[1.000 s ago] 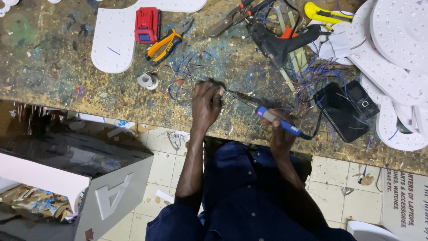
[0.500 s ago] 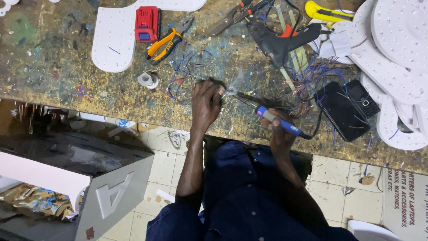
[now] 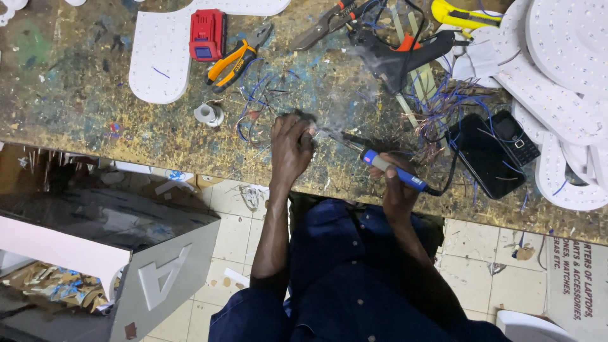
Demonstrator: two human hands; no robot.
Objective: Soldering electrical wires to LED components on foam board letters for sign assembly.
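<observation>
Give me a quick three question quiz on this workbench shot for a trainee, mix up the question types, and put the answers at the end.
1. True or false: the right hand holds a blue-handled soldering iron.
2. Which tool lies just right of the red battery pack? A. orange-handled pliers B. a hammer C. a paintbrush
3. What rises from the spot where the iron's tip meets the left hand?

Key
1. True; its tip points at the left hand's fingers.
2. A
3. A thin wisp of smoke. What the left hand pinches is too small to tell among the loose wires on the workbench.
</observation>
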